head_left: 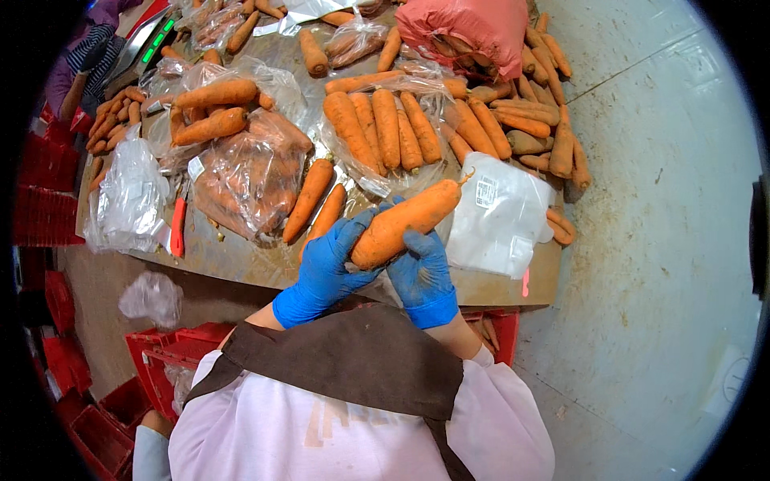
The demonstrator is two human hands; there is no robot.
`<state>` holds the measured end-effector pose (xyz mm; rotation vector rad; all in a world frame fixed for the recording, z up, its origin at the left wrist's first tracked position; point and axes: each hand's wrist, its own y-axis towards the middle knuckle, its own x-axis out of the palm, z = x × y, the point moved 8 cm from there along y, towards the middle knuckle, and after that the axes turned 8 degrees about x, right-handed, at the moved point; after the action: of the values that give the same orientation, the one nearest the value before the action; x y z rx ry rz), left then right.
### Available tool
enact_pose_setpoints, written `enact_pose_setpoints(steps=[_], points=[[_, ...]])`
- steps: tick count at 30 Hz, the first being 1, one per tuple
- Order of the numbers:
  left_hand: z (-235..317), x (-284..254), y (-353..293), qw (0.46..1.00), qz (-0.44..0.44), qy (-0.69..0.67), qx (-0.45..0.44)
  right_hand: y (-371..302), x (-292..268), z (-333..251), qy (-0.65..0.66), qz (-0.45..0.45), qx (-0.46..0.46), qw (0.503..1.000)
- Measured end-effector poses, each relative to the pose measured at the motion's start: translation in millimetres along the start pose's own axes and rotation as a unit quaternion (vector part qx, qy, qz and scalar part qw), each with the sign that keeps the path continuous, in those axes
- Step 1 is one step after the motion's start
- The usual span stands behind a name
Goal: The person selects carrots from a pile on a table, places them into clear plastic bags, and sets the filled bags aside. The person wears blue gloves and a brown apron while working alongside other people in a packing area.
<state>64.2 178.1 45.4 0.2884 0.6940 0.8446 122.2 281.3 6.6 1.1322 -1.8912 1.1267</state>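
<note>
A large carrot (pixel 409 224) is held in both hands over the table's near edge, its thin root tip pointing to the far right. My left hand (pixel 327 263), in a blue glove, is closed round its thick end. My right hand (pixel 423 276), also gloved in blue, grips it from the right with the thumb along its side. Just beyond lies an open clear bag with several carrots (pixel 387 128) side by side on it. A stack of flat clear bags (pixel 499 212) with a printed label is right of my hands.
A filled bag of carrots (pixel 249 180) and a red-handled tool (pixel 177 228) lie to the left, near crumpled clear bags (pixel 128 192). A red sack (pixel 465 32) stands at the back among loose carrots. Red crates (pixel 172 345) are below the table; another person (pixel 88 60) is far left.
</note>
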Motion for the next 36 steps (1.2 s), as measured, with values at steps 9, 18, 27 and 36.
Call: enact_pose_setpoints(steps=[9,18,27,36], points=[[-3,6,-3,0.999,-0.033,-0.003,-0.033,-3,-7,6,0.037,-0.014,0.027,0.999],[-1,1,0,0.995,-0.073,-0.060,-0.030,-13,-2,16,0.053,0.003,0.022,0.998],[-77,59,-29,0.939,-0.260,-0.194,-0.113,-67,-104,-86,0.112,0.055,-0.273,0.954],[-56,158,-10,0.872,-0.445,-0.181,-0.096,-214,-228,-48,0.267,0.181,-0.382,0.866]])
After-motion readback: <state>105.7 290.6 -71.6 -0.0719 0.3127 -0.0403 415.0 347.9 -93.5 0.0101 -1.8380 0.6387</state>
